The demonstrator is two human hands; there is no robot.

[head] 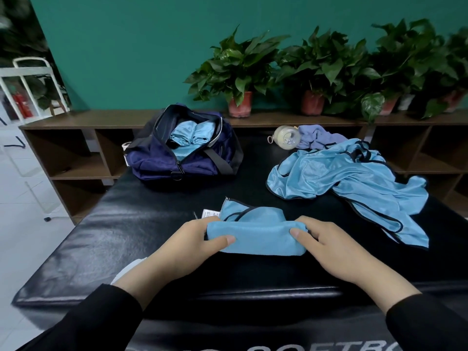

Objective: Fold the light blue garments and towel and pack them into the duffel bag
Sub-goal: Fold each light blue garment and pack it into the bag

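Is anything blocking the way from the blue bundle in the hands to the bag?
Nothing visible does. Bare black mat lies between the rolled garment and the open duffel bag; the loose garments lie off to the right.

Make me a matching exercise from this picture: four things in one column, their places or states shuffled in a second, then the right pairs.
Things:
1. duffel bag
2. rolled garment
3. loose garment
4. clear bottle

Places or states:
A. lying on its side beside a purple cloth
B. gripped at its ends by the left hand and right hand
C. unzipped, blue rolls inside
D. spread crumpled, not yet folded

Pairs: 1-C, 2-B, 3-D, 4-A
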